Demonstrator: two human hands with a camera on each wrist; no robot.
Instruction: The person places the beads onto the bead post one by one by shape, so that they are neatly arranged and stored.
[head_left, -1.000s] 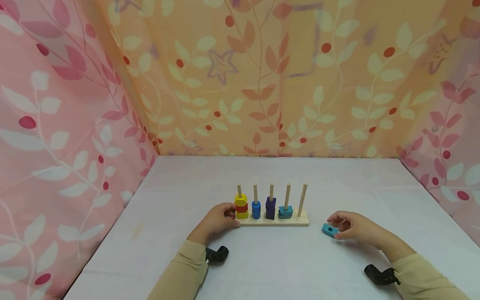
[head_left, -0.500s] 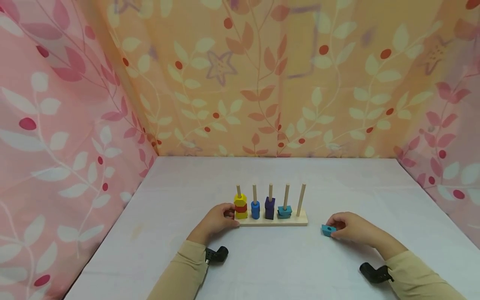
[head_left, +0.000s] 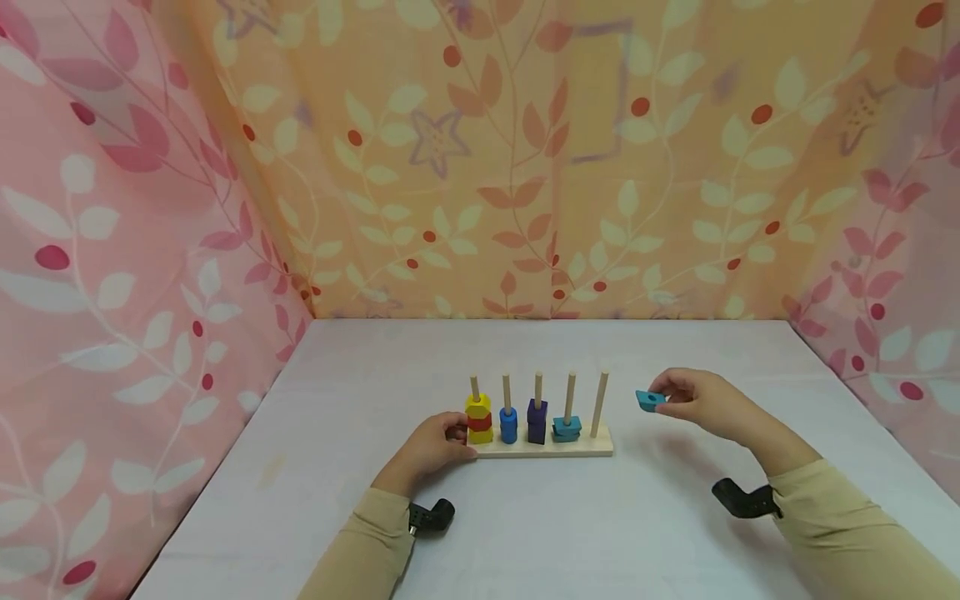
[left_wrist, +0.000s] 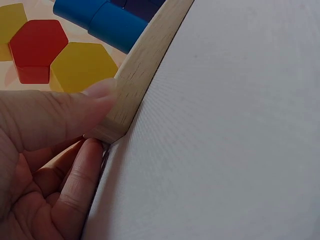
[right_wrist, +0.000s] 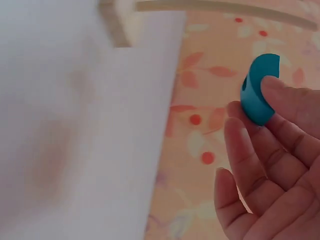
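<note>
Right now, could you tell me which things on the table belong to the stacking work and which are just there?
In the work:
- teal block, pinched by the right hand
- peg board, steadied by the left hand
- bare end peg
- blocks already stacked

Just there:
- leaf-print curtains
- white table cover

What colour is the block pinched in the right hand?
Teal blue: the block with a hole through it, pinched by the right hand. Shows best in the right wrist view.
</note>
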